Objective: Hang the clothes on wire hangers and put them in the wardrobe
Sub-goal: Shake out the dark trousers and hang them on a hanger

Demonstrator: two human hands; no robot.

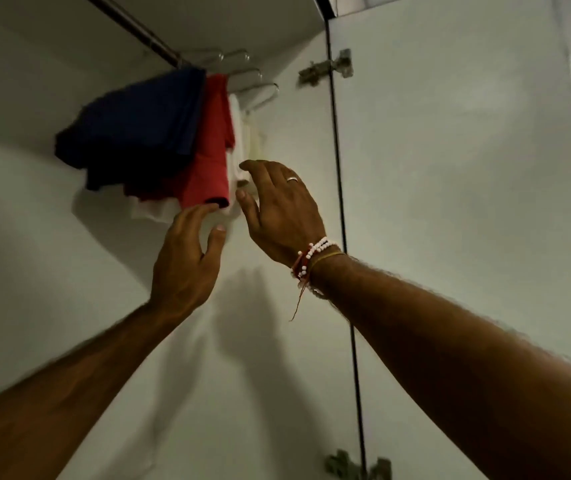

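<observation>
Inside the wardrobe, a metal rail (131,26) runs along the top. A navy garment (138,123), a red garment (209,161) and a white garment (237,133) hang from it on wire hangers (259,88), bunched near the right wall. My left hand (187,261) reaches up with relaxed fingers, its fingertips at the red garment's lower hem. My right hand (280,206), with a ring and beaded bracelets, is spread just right of the white garment, holding nothing I can see.
The white wardrobe side wall (294,116) is right behind the hands. The open door (450,168) stands at the right, on an upper hinge (329,67) and a lower hinge (356,465). The back panel (34,237) is bare below the clothes.
</observation>
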